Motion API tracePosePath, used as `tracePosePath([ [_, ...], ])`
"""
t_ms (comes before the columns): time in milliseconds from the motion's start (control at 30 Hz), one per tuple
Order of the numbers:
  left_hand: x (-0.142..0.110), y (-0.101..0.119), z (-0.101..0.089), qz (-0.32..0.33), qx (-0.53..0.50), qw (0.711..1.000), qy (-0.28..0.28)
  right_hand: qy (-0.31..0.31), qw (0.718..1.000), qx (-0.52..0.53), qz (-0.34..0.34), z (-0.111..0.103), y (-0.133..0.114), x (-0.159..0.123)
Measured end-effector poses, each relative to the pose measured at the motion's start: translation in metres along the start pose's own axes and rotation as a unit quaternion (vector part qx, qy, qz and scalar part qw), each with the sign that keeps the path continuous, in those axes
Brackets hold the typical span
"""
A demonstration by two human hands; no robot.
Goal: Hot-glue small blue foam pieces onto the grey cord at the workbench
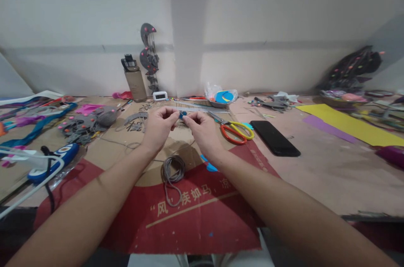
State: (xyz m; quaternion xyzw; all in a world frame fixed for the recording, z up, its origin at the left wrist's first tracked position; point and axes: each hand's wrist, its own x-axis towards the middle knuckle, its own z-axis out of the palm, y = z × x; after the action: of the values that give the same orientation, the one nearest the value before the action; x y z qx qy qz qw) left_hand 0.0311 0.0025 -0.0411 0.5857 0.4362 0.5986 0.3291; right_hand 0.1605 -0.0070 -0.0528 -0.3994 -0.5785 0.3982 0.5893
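Note:
My left hand and my right hand meet over the cardboard, each with thumb and fingertips pinched. Between them is a small dark blue piece, which both hands hold; its exact kind is too small to make out. Below the hands lies a coil of grey cord, and a strand of it runs out to the left. Light blue scraps rest beside my right wrist. Scissors with a red and a yellow handle lie just right of my right hand.
A red and brown cardboard sheet covers the table's front. At right are a black phone and yellow sheet. A bottle, small white clock and bowl stand behind. Left are a power strip and grey pieces.

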Motion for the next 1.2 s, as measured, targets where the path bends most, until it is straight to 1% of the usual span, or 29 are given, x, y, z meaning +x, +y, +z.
tracePosePath([
  [267, -0.003, 0.001, 0.001, 0.007, -0.004, 1.0, -0.017, 0.011, 1.0, -0.023, -0.007, -0.001, -0.002, 0.0],
  [400, -0.005, 0.003, 0.003, -0.003, -0.034, 0.999, -0.025, 0.013, 0.999, -0.03, -0.005, -0.002, 0.0, 0.001],
  [600, -0.005, 0.002, 0.005, -0.022, -0.094, 0.994, -0.051, 0.01, 1.0, -0.004, 0.002, -0.003, 0.005, 0.003],
  [767, -0.004, 0.002, 0.005, -0.032, -0.134, 0.988, -0.074, 0.021, 0.998, 0.048, 0.035, -0.002, 0.009, 0.006],
  [933, -0.004, -0.001, 0.004, -0.069, -0.138, 0.984, -0.092, -0.011, 0.993, 0.097, 0.06, -0.004, 0.009, 0.008],
  [1067, -0.003, 0.0, 0.005, -0.106, -0.146, 0.979, -0.089, -0.008, 0.994, 0.092, 0.059, -0.006, 0.01, 0.009],
  [1200, -0.002, 0.005, 0.004, -0.124, -0.171, 0.971, -0.113, -0.005, 0.995, 0.075, 0.062, -0.01, 0.008, 0.009],
])
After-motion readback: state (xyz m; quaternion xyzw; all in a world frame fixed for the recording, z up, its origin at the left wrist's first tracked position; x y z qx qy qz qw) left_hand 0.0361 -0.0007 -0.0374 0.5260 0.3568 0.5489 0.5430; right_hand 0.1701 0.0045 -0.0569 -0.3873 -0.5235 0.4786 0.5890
